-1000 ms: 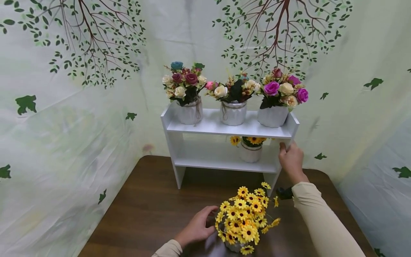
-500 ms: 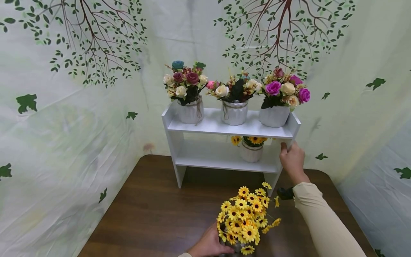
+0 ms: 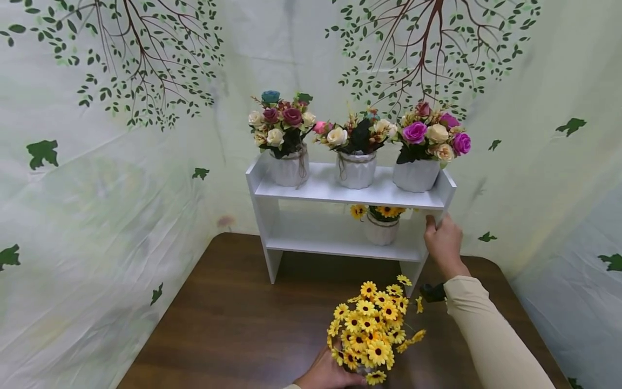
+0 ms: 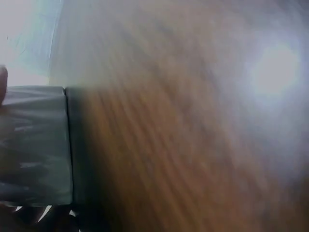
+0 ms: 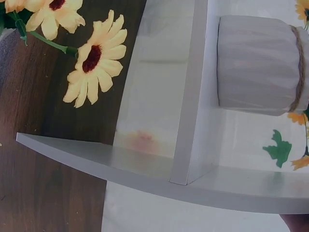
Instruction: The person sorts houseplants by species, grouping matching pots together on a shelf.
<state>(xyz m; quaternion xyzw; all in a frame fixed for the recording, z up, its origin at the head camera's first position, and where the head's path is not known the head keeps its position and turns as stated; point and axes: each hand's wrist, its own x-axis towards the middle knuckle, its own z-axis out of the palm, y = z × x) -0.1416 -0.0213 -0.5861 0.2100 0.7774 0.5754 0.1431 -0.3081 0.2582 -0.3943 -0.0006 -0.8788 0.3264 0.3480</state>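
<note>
In the head view a pot of yellow daisies (image 3: 366, 329) stands at the table's near side, its blooms hiding most of the pot. My left hand (image 3: 326, 371) grips that pot from the left, thumb in front. The left wrist view shows the pot's grey side (image 4: 34, 145) with digits at its upper and lower edges. At the right end of the white two-tier shelf (image 3: 340, 251), my right hand (image 3: 444, 243) grips the side panel under the top board. Part of that panel (image 5: 145, 186) fills the right wrist view; the hand barely shows there.
Three pots of mixed roses, left (image 3: 289, 168), middle (image 3: 356, 170) and right (image 3: 415, 175), line the top board. A smaller sunflower pot (image 3: 381, 229) sits on the lower board. Behind the brown table (image 3: 218, 319) hangs a leaf-printed curtain (image 3: 121, 178).
My left hand has moved right and toward me, from beside the daisies to a grip on their pot. The right hand keeps its hold on the shelf.
</note>
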